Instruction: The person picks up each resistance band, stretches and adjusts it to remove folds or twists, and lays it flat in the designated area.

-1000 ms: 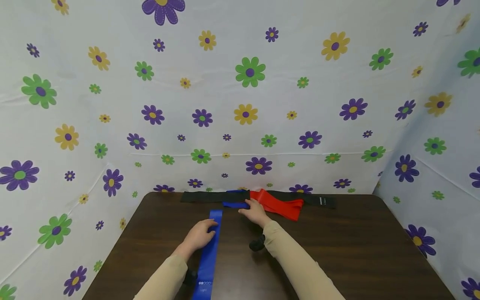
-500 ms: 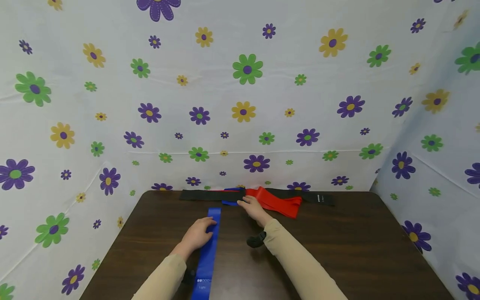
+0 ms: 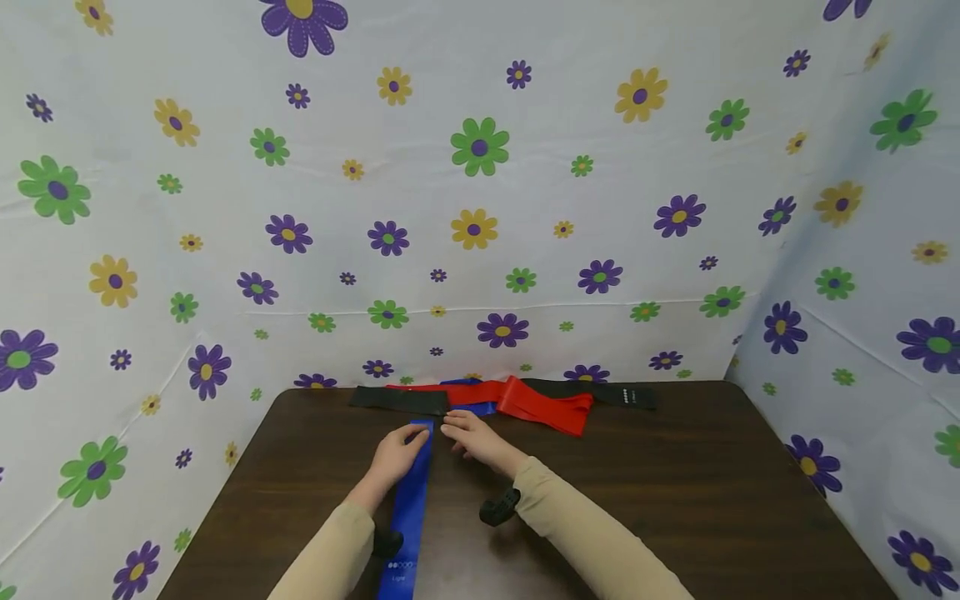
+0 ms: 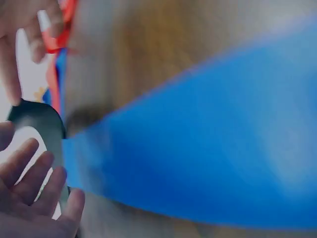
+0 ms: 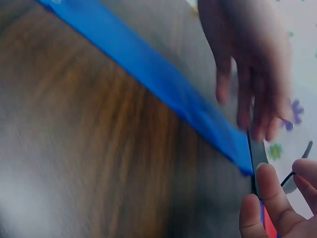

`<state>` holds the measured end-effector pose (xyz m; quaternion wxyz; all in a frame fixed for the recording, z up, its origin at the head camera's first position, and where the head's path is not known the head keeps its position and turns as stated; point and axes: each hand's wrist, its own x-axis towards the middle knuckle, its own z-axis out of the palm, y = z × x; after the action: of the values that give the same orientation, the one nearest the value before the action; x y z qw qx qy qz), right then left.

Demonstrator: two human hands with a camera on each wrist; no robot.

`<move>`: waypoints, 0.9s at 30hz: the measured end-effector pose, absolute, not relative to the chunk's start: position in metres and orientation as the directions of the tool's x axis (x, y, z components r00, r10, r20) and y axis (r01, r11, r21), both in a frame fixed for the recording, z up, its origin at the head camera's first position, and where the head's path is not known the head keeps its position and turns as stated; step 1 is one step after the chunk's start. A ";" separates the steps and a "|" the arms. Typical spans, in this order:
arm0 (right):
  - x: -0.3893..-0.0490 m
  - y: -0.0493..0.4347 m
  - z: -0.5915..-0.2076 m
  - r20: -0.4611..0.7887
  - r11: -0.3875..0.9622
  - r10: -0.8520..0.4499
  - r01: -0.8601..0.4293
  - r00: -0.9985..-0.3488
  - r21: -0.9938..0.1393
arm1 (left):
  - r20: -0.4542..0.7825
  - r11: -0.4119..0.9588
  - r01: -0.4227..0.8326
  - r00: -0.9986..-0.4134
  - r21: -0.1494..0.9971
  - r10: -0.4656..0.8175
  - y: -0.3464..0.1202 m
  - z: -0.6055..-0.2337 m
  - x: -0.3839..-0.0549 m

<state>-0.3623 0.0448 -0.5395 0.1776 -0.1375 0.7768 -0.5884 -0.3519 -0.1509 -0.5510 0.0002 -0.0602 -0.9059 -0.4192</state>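
A flat blue exercise band (image 3: 411, 508) runs lengthwise along the table, marked "Light" at its near end. My left hand (image 3: 397, 454) is over the band's far end, fingers extended; in the left wrist view its fingers (image 4: 44, 193) are spread. My right hand (image 3: 483, 440) is just to the right, its fingertips at the end of a black band (image 3: 397, 399). That black band curves up off the table in the left wrist view. In the right wrist view my right index finger and thumb (image 5: 250, 218) stand apart, and my left hand is blurred.
Along the table's back edge lie a red band (image 3: 543, 404), partly folded, and another blue band (image 3: 476, 409) beneath it. A black stretch with white print (image 3: 630, 395) extends to the right. A flower-patterned cloth (image 3: 480, 267) encloses the dark wooden table (image 3: 675, 500).
My right hand has moved left, and the black band's end has shifted left with it, uncovering more of the red band. My left hand stays over the blue band.
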 end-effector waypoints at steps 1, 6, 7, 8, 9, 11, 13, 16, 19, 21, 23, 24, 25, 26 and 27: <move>-0.360 0.042 -0.539 -0.111 0.269 -0.431 -0.010 -0.896 -0.963 | 0.028 0.599 0.070 -0.996 0.797 0.080 -0.149 -0.549 -0.354; -0.349 0.027 -0.534 -0.096 0.275 -0.461 -0.039 -0.882 -0.961 | -0.081 0.379 -0.082 -0.997 0.922 -0.020 -0.144 -0.541 -0.356; -0.347 0.024 -0.534 -0.092 0.274 -0.463 -0.043 -0.881 -0.961 | -0.087 0.351 -0.093 -0.996 0.932 -0.030 -0.144 -0.540 -0.355; -0.345 0.022 -0.534 -0.089 0.275 -0.466 -0.049 -0.881 -0.960 | -0.092 0.328 -0.100 -0.995 0.939 -0.039 -0.144 -0.539 -0.355; -0.343 0.020 -0.534 -0.085 0.272 -0.464 -0.050 -0.882 -0.961 | -0.093 0.317 -0.103 -0.995 0.943 -0.046 -0.145 -0.539 -0.355; -0.341 0.017 -0.535 -0.086 0.247 -0.427 -0.025 -0.900 -0.969 | -0.090 0.300 -0.102 -0.995 0.948 -0.052 -0.147 -0.539 -0.355; -0.340 0.015 -0.536 -0.106 0.173 -0.365 0.045 -0.925 -0.984 | -0.071 0.290 -0.086 -0.996 0.953 -0.060 -0.150 -0.537 -0.357; -0.339 0.014 -0.536 -0.187 -0.037 -0.320 0.209 -0.929 -0.977 | -0.032 0.261 -0.048 -0.997 0.964 -0.065 -0.152 -0.530 -0.359; -0.341 0.015 -0.533 -0.251 -0.189 -0.400 0.348 -0.881 -0.918 | 0.010 0.228 -0.005 -0.998 0.974 -0.066 -0.153 -0.518 -0.361; -0.342 0.015 -0.530 -0.250 -0.220 -0.489 0.395 -0.836 -0.892 | 0.028 0.217 0.014 -0.998 0.976 -0.060 -0.154 -0.510 -0.362; -0.345 0.012 -0.526 -0.227 -0.235 -0.551 0.410 -0.803 -0.881 | 0.036 0.211 0.024 -0.998 0.977 -0.052 -0.155 -0.504 -0.363; -0.347 0.010 -0.523 -0.211 -0.245 -0.574 0.412 -0.791 -0.878 | 0.035 0.208 0.025 -0.998 0.978 -0.047 -0.156 -0.501 -0.363; -0.348 0.008 -0.520 -0.193 -0.254 -0.593 0.410 -0.782 -0.876 | 0.032 0.209 0.022 -0.998 0.978 -0.044 -0.156 -0.498 -0.363; -0.350 0.005 -0.517 -0.184 -0.270 -0.607 0.419 -0.773 -0.867 | 0.026 0.204 0.017 -0.999 0.979 -0.040 -0.157 -0.495 -0.362; -0.352 0.002 -0.514 -0.177 -0.283 -0.616 0.426 -0.767 -0.859 | 0.021 0.195 0.013 -0.999 0.981 -0.037 -0.158 -0.492 -0.361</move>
<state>-0.3517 0.0020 -0.5139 0.3275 -0.0952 0.5010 -0.7954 -0.3615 -0.1579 -0.4924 0.0198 0.0079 -0.7726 -0.6345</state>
